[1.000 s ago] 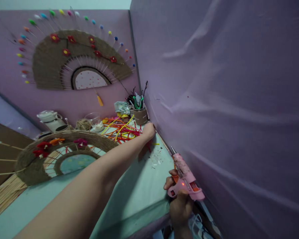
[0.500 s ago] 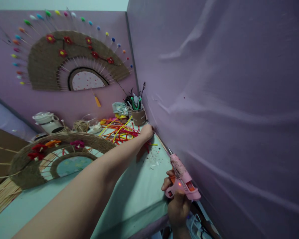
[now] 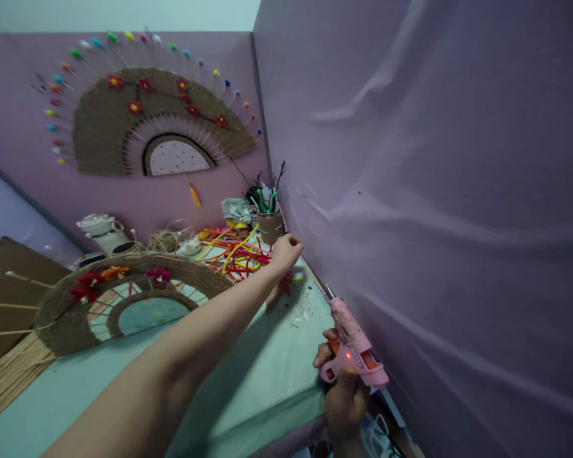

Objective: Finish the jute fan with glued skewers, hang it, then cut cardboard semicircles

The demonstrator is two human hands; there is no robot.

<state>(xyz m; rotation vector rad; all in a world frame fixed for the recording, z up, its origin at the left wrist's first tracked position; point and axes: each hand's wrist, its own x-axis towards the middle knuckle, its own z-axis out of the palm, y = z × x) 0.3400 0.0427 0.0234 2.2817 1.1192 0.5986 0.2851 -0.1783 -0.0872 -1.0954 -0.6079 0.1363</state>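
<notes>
The right hand grips a pink plastic glue gun beside the wrinkly purple wall. The left hand curls near the round brown cup; I can't tell if it's holding anything.

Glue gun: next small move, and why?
Probably angle the pink glue gun away from the purple wall covering: its metal nozzle appears close to it, and the orange light glows, so the tip may be hot. The right hand grips it.
</notes>
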